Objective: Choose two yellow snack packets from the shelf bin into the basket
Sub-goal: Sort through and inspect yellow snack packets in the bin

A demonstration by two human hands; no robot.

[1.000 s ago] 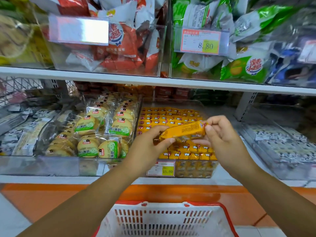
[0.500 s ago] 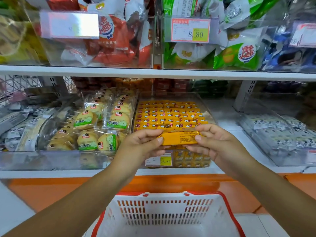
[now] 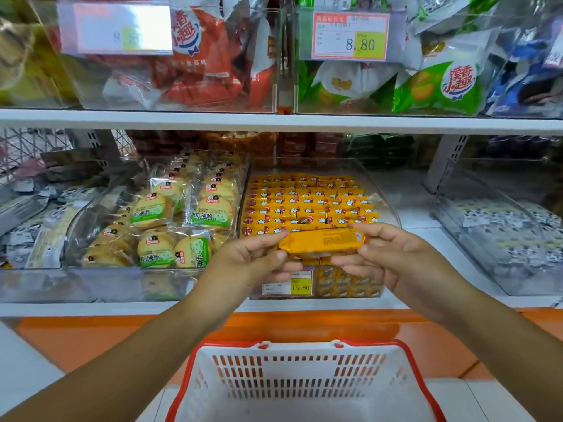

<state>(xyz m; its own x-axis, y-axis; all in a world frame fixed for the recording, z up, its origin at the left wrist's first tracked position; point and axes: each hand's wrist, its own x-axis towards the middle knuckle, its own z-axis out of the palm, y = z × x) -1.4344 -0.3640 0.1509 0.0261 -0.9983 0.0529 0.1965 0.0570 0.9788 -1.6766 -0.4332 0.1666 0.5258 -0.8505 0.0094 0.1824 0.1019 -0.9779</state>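
Note:
A yellow snack packet (image 3: 323, 241) is held level in front of the clear shelf bin (image 3: 387, 205), which holds several rows of the same yellow packets (image 3: 304, 202). My left hand (image 3: 253, 263) pinches the packet's left end. My right hand (image 3: 393, 260) pinches its right end. Both hands are over the bin's front edge. Below them stands the white basket with a red rim (image 3: 304, 382), and its visible part holds nothing.
A bin of round biscuit packs (image 3: 170, 220) sits left of the yellow bin, and a bin of black-and-white packets (image 3: 499, 226) sits to the right. The upper shelf (image 3: 274, 120) carries bins of red and green bags. An orange ledge (image 3: 91, 336) runs under the shelf.
Both hands have lowered the packet from a tilt to level and brought it nearer the bin's front. The view has shifted slightly downward, showing more of the basket.

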